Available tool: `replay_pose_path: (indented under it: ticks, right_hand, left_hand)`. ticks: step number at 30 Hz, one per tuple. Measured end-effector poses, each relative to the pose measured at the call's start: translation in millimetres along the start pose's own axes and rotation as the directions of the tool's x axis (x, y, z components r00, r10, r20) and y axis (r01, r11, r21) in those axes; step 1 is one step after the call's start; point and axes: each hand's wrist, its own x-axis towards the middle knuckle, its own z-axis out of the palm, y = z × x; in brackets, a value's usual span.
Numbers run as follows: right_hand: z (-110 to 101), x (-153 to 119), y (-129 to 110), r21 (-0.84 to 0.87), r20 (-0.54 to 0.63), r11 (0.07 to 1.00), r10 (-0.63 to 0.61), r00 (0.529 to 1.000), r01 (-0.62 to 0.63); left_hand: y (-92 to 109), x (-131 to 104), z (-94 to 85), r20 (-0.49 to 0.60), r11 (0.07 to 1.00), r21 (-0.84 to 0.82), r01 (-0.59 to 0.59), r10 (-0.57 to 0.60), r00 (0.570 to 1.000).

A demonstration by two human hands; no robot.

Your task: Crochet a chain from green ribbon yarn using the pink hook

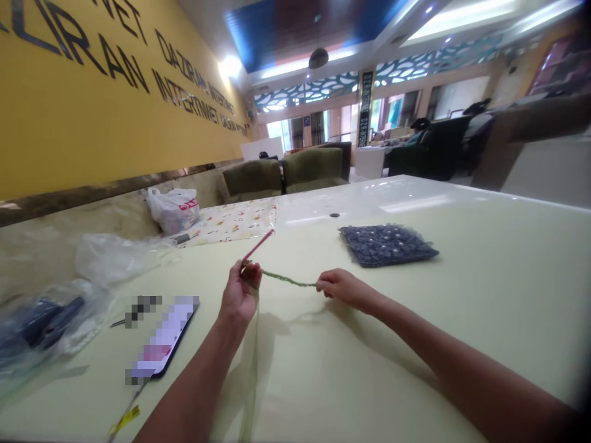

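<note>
A thin green cord point(289, 280) runs between my two hands above the pale table. My left hand point(242, 289) has its fingers closed round a pink stick point(259, 245) and the cord's left end; the stick points up and to the right. Pinched in the fingertips of my right hand point(341, 288) is the cord's other end. A pale green strand point(250, 369) hangs from my left hand toward the table's near edge. Beyond my right hand lies a dark blue-grey knitted piece point(388, 244) with white beads.
On the left of the table point(369, 381) lie a phone point(168, 335) with a cable, a small dark item point(138, 311), and clear plastic bags point(50, 320). A white bag point(173, 209) stands farther back. Green chairs point(316, 169) and people are beyond.
</note>
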Motion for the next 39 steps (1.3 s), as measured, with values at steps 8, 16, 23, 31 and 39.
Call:
replay_pose_path:
  ticks: [8,16,23,31,39]
  right_hand:
    - [44,-14,-14,0.203,-0.003,0.956,-0.217,0.976,0.213]
    - [23,-10,-7,0.289,0.203,0.957,-0.067,0.977,0.006]
    - [-5,-1,1,0.229,0.206,0.973,-0.023,0.978,-0.025]
    - [-19,9,16,-0.007,0.013,0.999,-0.047,0.999,0.047]
    - [30,2,10,-0.073,-0.103,0.950,-0.309,0.946,0.302]
  left_hand:
    - [-40,-36,6.6,0.146,0.977,0.102,0.186,-0.200,0.969]
    - [-6,-10,5.0,0.008,0.999,0.039,0.029,-0.029,1.000]
    - [27,15,-2.8,-0.109,0.995,-0.017,-0.100,0.097,0.989]
    - [16,13,-2.7,-0.111,0.996,-0.012,-0.092,0.090,0.990]
    - [-17,-23,9.5,0.011,0.997,0.033,0.063,-0.063,0.998]
